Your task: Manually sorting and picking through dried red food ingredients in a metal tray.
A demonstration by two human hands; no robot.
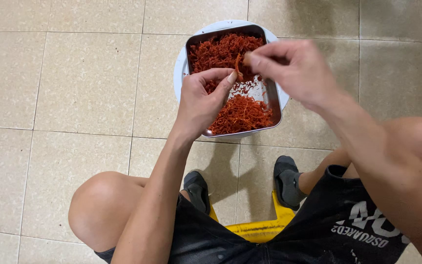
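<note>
Both hands' fingers — left hand point(199, 100), right hand point(294, 68) — pinch one red strip point(238, 62) above the tray point(275, 105); a hard pull could snap it, scattering shreds onto the floor point(74, 73).

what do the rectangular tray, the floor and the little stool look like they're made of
The rectangular tray looks like stainless steel: thin, grey, shiny rim with a reflective bare patch among the red-orange shreds. The floor looks like glazed ceramic tile: beige, speckled squares with grout lines and a slight sheen. The stool seems to be moulded plastic: uniform bright yellow, smooth edge, though mostly hidden.
</note>
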